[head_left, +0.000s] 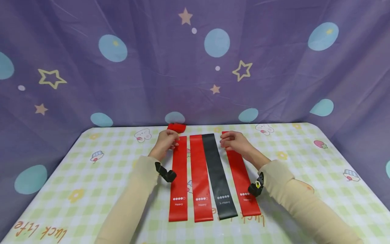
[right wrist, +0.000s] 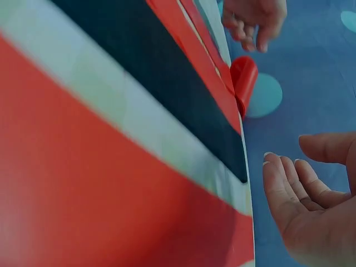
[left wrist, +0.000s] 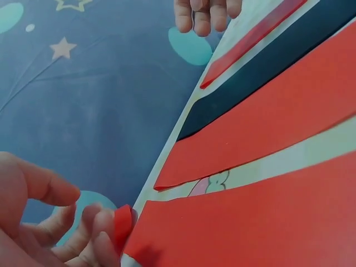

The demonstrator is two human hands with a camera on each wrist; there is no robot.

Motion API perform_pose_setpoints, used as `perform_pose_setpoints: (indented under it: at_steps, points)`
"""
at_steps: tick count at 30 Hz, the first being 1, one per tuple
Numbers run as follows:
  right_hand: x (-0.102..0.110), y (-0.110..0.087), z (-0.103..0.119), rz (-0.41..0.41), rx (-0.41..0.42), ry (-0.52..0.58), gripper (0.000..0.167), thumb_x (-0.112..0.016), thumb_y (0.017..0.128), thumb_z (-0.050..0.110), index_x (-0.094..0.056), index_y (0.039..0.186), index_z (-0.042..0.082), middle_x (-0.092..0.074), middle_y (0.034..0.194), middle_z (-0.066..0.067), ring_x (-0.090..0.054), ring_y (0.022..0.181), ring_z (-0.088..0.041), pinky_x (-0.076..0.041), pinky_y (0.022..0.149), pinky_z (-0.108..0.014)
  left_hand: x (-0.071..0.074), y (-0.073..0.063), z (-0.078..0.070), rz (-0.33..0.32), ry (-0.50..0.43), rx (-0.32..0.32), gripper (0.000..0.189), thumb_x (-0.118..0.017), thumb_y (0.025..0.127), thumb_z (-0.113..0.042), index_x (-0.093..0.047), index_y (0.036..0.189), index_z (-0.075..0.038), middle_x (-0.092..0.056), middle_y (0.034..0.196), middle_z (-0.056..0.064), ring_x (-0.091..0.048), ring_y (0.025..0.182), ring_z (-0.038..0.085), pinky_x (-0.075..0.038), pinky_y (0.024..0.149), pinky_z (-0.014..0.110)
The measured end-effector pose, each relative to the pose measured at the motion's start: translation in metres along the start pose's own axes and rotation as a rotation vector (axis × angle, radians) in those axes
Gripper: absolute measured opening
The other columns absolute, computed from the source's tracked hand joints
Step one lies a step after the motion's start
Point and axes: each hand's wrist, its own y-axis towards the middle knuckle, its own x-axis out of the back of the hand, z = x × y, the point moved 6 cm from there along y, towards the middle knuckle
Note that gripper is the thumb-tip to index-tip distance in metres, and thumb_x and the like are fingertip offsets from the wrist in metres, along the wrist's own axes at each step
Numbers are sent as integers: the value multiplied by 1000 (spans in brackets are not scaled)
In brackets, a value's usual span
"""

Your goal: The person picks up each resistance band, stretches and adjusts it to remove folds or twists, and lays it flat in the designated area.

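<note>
Three red resistance bands marked Heavy and a black one marked X-Heavy lie flat, lengthwise side by side. My left hand (head_left: pixel 166 143) is over the top end of the leftmost red band (head_left: pixel 179 169), fingers loosely bent, thumb apart, holding nothing. Just beyond its fingers sits a curled red band (head_left: pixel 178 127), seen also as a red roll (right wrist: pixel 244 83) in the right wrist view. The second red band (head_left: pixel 201 169) overlaps the edge of the black band (head_left: pixel 218 169). Over the top of the rightmost red band (head_left: pixel 239 169), my right hand (head_left: pixel 236 140) has its thumb and fingers spread apart, with nothing between them.
A table with a green-checked cloth (head_left: pixel 106 183) carries the bands. Behind its far edge hangs a purple curtain (head_left: pixel 182 88) with stars and blue ovals. Each wrist wears a small black camera, such as the left one (head_left: pixel 166 173).
</note>
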Motion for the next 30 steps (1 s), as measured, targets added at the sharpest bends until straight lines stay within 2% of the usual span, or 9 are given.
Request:
perform_pose_setpoints:
  at_steps: [4, 7, 10, 13, 17, 20, 23, 27, 30]
  points:
    - [-16, 2, 4, 27, 24, 21, 36, -55, 91, 4, -50, 124, -11, -62, 114, -26, -63, 78, -6, -56, 82, -30, 4, 9, -4, -69, -53, -21, 18, -51, 87, -6, -49, 104, -4, -56, 86, 8, -53, 54, 10, -45, 51, 20]
    - [-27, 6, 6, 49, 28, 43, 34, -54, 92, 4, -50, 122, -10, -61, 115, -27, -63, 79, -7, -56, 82, -30, 7, 13, -8, -121, -62, -51, 20, -52, 84, -4, -50, 104, -4, -53, 82, 5, -50, 53, 11, -41, 49, 21]
    - [-34, 10, 6, 51, 20, 48, 33, -55, 92, 4, -50, 122, -9, -61, 116, -27, -65, 82, -11, -55, 84, -32, 9, 18, -11, -174, 12, -105, 24, -54, 82, -4, -53, 106, -3, -50, 77, 3, -46, 55, 12, -38, 50, 22]
    - [-39, 14, 5, 36, 1, 44, 33, -56, 91, 3, -51, 121, -8, -61, 115, -25, -67, 87, -18, -55, 86, -34, 14, 24, -12, -221, 116, -164, 30, -55, 81, -5, -55, 110, 0, -49, 79, 5, -44, 63, 16, -37, 55, 24]
    - [-44, 20, 1, 13, -29, 46, 30, -56, 92, 4, -52, 120, -7, -62, 115, -24, -67, 96, -28, -55, 87, -36, 22, 31, -10, -256, 256, -197, 38, -58, 79, -8, -57, 117, -2, -49, 104, 14, -47, 94, 26, -40, 77, 32]
    - [-47, 23, -1, 0, -48, 55, 29, -56, 93, 6, -53, 119, -6, -62, 115, -24, -66, 99, -31, -54, 89, -37, 25, 35, -10, -240, 364, -214, 43, -61, 79, -11, -56, 121, -3, -44, 124, 21, -42, 115, 36, -37, 96, 42]
    - [-51, 25, -1, 4, -47, 62, 29, -55, 93, 5, -53, 119, -7, -62, 115, -25, -66, 100, -33, -54, 89, -38, 23, 40, -12, -182, 434, -258, 51, -62, 79, -10, -51, 128, 0, -43, 132, 26, -40, 123, 41, -34, 106, 47]
    - [-56, 28, -2, 15, -46, 71, 26, -56, 92, 5, -54, 116, -6, -63, 111, -24, -67, 98, -32, -55, 87, -37, 19, 48, -11, -104, 519, -308, 57, -59, 82, -8, -44, 135, 4, -47, 136, 27, -45, 126, 40, -35, 109, 46]
    - [-58, 30, -4, 16, -59, 69, 25, -57, 92, 6, -55, 114, -5, -64, 108, -21, -68, 94, -29, -55, 85, -35, 18, 52, -8, -118, 582, -327, 49, -54, 85, -9, -49, 132, 3, -54, 131, 25, -51, 121, 38, -39, 106, 45]
